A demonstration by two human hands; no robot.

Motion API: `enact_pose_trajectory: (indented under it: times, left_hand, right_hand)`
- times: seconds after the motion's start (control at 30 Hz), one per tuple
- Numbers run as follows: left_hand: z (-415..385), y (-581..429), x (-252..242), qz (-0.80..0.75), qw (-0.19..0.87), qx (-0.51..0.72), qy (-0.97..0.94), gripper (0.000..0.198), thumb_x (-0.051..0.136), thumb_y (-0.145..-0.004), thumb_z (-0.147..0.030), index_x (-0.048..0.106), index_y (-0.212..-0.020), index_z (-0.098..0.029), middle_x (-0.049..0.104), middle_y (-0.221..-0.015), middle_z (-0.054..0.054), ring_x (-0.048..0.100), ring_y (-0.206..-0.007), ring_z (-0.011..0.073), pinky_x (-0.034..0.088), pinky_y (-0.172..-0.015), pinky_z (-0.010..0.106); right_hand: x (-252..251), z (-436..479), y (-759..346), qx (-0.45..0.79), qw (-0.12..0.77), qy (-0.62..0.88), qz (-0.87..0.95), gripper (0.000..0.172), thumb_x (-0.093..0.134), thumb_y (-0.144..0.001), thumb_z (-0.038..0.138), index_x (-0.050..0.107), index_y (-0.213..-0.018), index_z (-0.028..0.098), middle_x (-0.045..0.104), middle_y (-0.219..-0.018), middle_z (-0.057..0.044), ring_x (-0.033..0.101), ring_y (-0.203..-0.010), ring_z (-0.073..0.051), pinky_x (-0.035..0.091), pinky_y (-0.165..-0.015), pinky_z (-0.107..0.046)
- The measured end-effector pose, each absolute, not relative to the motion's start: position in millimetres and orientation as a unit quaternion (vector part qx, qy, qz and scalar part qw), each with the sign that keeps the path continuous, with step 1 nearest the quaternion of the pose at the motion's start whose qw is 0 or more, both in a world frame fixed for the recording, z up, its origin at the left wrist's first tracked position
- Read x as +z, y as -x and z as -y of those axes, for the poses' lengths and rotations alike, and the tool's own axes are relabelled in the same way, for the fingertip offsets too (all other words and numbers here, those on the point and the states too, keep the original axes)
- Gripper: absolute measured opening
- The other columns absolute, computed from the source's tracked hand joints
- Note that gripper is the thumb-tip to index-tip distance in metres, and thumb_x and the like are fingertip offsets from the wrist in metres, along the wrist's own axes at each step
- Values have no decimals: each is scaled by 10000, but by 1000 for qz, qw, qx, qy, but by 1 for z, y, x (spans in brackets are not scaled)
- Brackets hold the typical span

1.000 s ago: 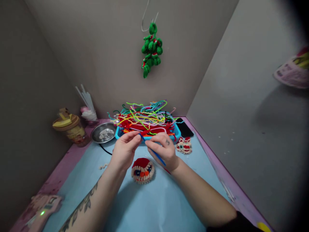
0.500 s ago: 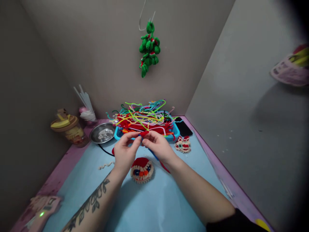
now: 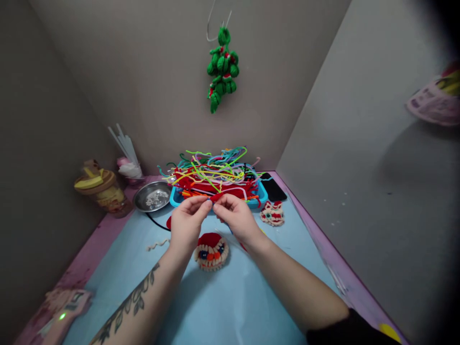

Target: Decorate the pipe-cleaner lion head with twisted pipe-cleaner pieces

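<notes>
My left hand (image 3: 187,223) and my right hand (image 3: 239,219) meet in front of the tray, fingertips pinched close together. Between them is a fuzzy red pipe cleaner (image 3: 216,196), with a bit of blue at the left fingertips. A blue and red length trails down under my right hand, mostly hidden by it. Just below, a round lion-like face of pipe cleaners (image 3: 212,253) lies on the blue mat (image 3: 230,306), with a red top, cream fringe and blue eyes. A short wavy cream strand (image 3: 157,245) rests left of my left hand.
Behind my hands stands a blue tray (image 3: 174,197) heaped with coloured pipe cleaners. Around it are a steel bowl (image 3: 142,203) of small white pieces, a black phone (image 3: 273,188), and a smaller cream-and-red face (image 3: 272,214). A cup (image 3: 106,194) and a pink device (image 3: 70,311) stand left.
Both hands stay nearly in place, with the fingers shifting slightly on the red pipe cleaner. Less of the trailing blue and red length shows beneath my right hand. The view tilts a little.
</notes>
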State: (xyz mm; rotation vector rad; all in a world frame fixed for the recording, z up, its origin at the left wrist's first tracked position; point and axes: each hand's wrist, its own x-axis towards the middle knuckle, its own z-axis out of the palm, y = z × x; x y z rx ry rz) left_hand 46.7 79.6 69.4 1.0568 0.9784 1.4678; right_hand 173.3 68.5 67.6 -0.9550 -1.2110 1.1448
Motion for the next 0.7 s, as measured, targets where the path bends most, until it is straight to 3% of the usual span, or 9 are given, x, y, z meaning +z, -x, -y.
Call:
enact_pose_trajectory:
  times: [0.1,0.27,0.43,0.53,0.7]
  left_hand:
    - [-78,-50,72,-413,565,603,-383,304,822,-594,-314,687,-806,-143,666,-684,-3,564,-582,80,434,-535,186]
    - [-75,-52,76,-414,617,577,-340,340,831,-571,-316,674,-808,-130,644,-709,-9,553,-609,71,411,-525,167]
    - [-78,-48,74,-441,585,559,-389,349,804,-604,-347,661,-836,-129,655,-735,14,568,-652,99,402,-531,184]
    - [-81,-46,72,-447,567,542,-429,357,773,-641,-376,641,-866,-133,653,-727,12,548,-623,97,405,-535,197]
    - [-82,-41,75,-439,509,541,-506,327,720,-704,-380,564,-897,-166,619,-621,-34,533,-554,94,400,-536,197]
  right_hand:
    - [66,-69,-171,474,575,408,527,223,658,-755,327,523,-662,176,481,-569,58,409,-522,-79,319,-497,-215]
    - [61,-74,-172,488,598,403,491,260,732,-678,283,514,-789,194,524,-645,62,465,-570,-91,369,-539,-217]
    - [62,-78,-177,450,603,392,530,231,740,-681,270,548,-782,191,540,-659,51,493,-610,-103,392,-585,-231]
    - [62,-79,-179,463,592,361,552,226,720,-707,264,610,-894,200,558,-677,44,501,-617,-106,404,-592,-236]
    - [57,-79,-179,480,578,354,557,199,702,-728,270,659,-911,203,625,-771,7,541,-661,-118,428,-608,-248]
